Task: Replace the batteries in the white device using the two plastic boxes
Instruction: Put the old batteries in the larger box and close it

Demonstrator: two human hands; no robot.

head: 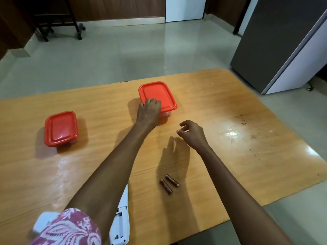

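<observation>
Two clear plastic boxes with red lids stand on the wooden table (221,110): a larger box (159,94) at the centre back and a smaller box (61,128) at the left. My left hand (148,110) grips the near left corner of the larger box's lid. My right hand (192,134) hovers over the table to the right of it, fingers loosely curled and holding nothing. Two red batteries (169,183) lie side by side on the table nearer me. The white device (121,221) lies face down by the front edge, its battery compartment open, partly hidden under my left arm.
A white piece (43,221), maybe the battery cover, lies at the front left, half hidden by my patterned sleeve. Dark crumbs (242,121) speckle the table's right side. A grey cabinet (283,41) stands on the floor at the far right, a wheeled stand (58,22) at the far left.
</observation>
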